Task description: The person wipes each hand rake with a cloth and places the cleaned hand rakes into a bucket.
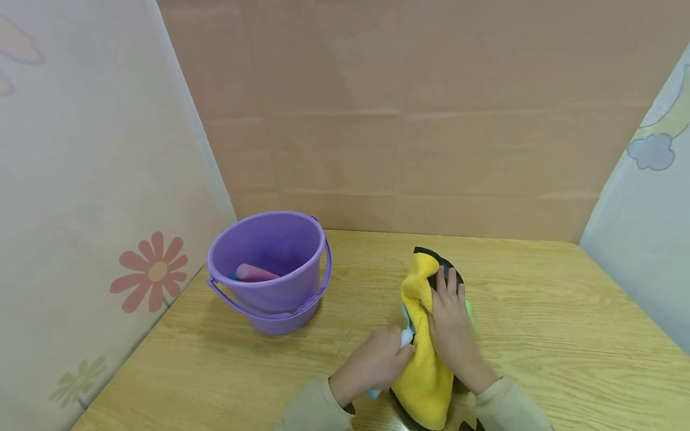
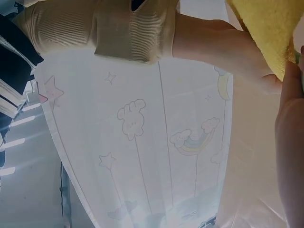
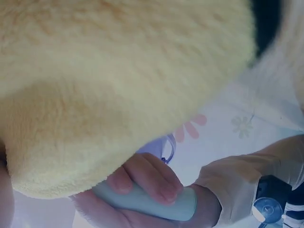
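Cloth [image 1: 424, 359] under straight-fingered right hand [image 1: 453, 329]; left hand [image 1: 379, 359] grips handle [image 3: 148, 206]; pink tube [image 1: 256, 273]: head view only

The rumpled yellow cloth [image 1: 429, 365] partly covers a light-blue handled object [image 1: 406, 337].

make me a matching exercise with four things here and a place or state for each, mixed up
1. purple bucket
2. pink cylinder
3. left hand
4. right hand

A. gripping a pale handle
B. standing on the table
C. fingers straight, touching the yellow cloth
D. inside the purple bucket

Pairs: 1-B, 2-D, 3-A, 4-C
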Demonstrator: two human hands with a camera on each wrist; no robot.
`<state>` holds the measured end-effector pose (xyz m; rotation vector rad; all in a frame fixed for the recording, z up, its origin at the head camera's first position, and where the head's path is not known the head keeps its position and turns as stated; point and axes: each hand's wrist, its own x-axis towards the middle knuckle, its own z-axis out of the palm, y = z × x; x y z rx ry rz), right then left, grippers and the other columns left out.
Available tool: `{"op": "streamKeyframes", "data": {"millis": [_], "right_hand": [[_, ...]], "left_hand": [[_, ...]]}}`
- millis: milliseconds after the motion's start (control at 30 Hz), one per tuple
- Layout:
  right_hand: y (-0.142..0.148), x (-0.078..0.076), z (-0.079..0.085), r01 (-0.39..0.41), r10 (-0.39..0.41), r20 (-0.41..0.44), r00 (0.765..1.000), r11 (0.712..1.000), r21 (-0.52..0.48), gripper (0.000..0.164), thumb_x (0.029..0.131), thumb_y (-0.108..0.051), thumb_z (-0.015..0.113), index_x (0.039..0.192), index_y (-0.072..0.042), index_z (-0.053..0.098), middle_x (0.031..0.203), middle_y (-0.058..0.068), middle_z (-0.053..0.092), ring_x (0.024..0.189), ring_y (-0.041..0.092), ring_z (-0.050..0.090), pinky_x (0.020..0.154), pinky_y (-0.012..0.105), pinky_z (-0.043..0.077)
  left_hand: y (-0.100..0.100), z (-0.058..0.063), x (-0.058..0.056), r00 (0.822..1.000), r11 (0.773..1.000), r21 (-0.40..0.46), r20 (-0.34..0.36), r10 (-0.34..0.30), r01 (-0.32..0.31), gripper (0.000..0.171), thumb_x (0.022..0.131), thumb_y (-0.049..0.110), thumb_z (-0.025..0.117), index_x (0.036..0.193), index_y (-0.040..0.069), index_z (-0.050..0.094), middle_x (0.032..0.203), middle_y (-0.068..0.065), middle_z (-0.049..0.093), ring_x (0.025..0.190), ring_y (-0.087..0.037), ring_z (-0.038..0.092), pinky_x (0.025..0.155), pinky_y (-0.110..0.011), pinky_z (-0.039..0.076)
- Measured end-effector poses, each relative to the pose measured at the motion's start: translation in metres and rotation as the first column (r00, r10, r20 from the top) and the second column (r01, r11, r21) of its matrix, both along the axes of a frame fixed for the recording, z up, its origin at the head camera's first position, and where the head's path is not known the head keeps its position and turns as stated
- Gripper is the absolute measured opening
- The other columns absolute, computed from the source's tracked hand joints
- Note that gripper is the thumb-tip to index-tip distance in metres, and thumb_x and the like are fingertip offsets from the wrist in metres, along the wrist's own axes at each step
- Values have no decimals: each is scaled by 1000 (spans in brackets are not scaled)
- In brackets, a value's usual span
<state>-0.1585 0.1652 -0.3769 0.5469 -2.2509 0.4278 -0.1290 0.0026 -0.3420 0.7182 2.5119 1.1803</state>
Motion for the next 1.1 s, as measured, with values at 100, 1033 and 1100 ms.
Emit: {"op": "streamKeyframes", "data": {"millis": [100, 1033, 1100], "right_hand": [[3, -1, 1, 13, -13, 29, 999, 1000, -6, 41, 101, -18, 33, 121, 16, 43, 135, 38, 30, 131, 47, 18, 97, 63, 22], [21, -9, 3, -4, 21, 56, 998, 956, -294, 15, 78, 17, 59, 90, 10, 54, 64, 13, 57, 49, 10, 47, 42, 24, 42], [22, -9, 4, -7, 29, 66, 997, 948, -317, 10, 80, 15, 57, 88, 10, 54, 61, 12, 55, 48, 6, 44, 41, 22, 40]], "left_hand": [[0, -1, 1, 1000, 1000, 12, 17, -2, 2, 25, 96, 16, 44, 74, 4, 44, 58, -2, 41, 36, -9, 37, 32, -17, 29], [-3, 2, 7, 998, 999, -23, 43, -39, 40, 24, 96, 18, 48, 77, 4, 44, 55, -1, 39, 36, -9, 35, 33, -17, 27], [-3, 3, 6, 999, 999, -31, 31, -41, 42, 24, 96, 19, 48, 77, 4, 44, 56, 0, 39, 37, -8, 35, 33, -17, 28]]}}
